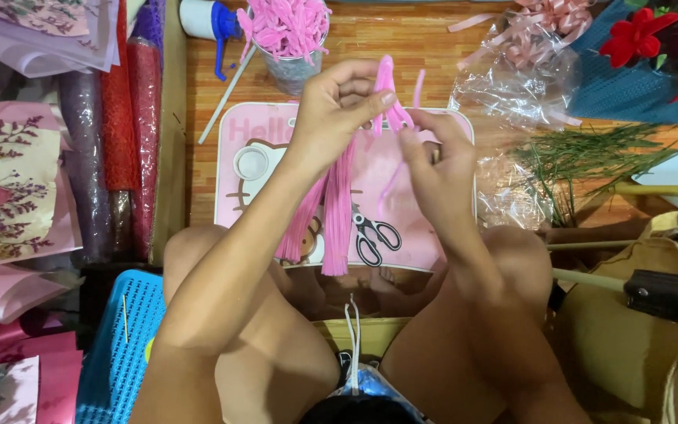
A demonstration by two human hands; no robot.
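Note:
My left hand (337,110) grips a bundle of pink fuzzy wire stems (331,212) whose long ends hang down over a pink cartoon-cat mat (233,180). The upper ends stick up in a loop above my fingers. My right hand (437,157) pinches one pink stem just right of the bundle, bending it; the two hands nearly touch. Black-handled scissors (372,234) lie on the mat below my hands.
A clear cup of finished pink pieces (288,35) stands behind the mat, next to a white and blue bottle (205,20). Cellophane with pink ribbon (527,71), green stems (582,157), red fabric flowers (641,35), wrapping rolls (115,133) and a blue basket (115,353) surround me.

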